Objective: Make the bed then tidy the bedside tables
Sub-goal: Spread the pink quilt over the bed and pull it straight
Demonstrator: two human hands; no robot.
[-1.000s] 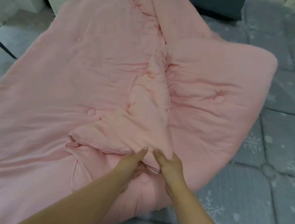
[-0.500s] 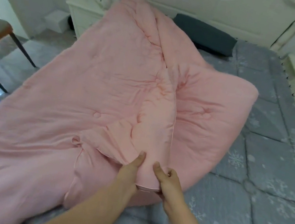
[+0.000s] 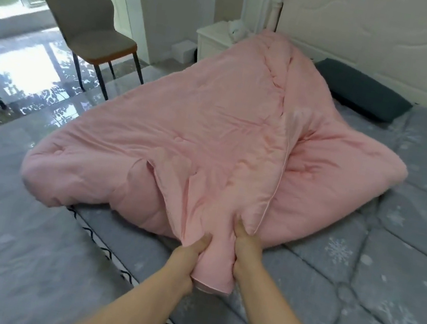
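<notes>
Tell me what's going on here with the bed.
A person is making the bed. Both hands, left hand and right hand, grip a bunched corner of the pink comforter near the foot of the bed. The comforter lies crumpled and folded over itself, leaving much of the grey snowflake mattress cover bare. A dark pillow sits by the headboard.

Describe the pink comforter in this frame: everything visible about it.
The pink comforter is a soft, padded, quilted-looking cover with a piped edge, wrinkled and bunched rather than spread. It lies diagonally on the grey snowflake-print mattress, one side folded over itself, its far end near the dark pillow. The left hand and right hand grip its gathered near corner, side by side.
</notes>
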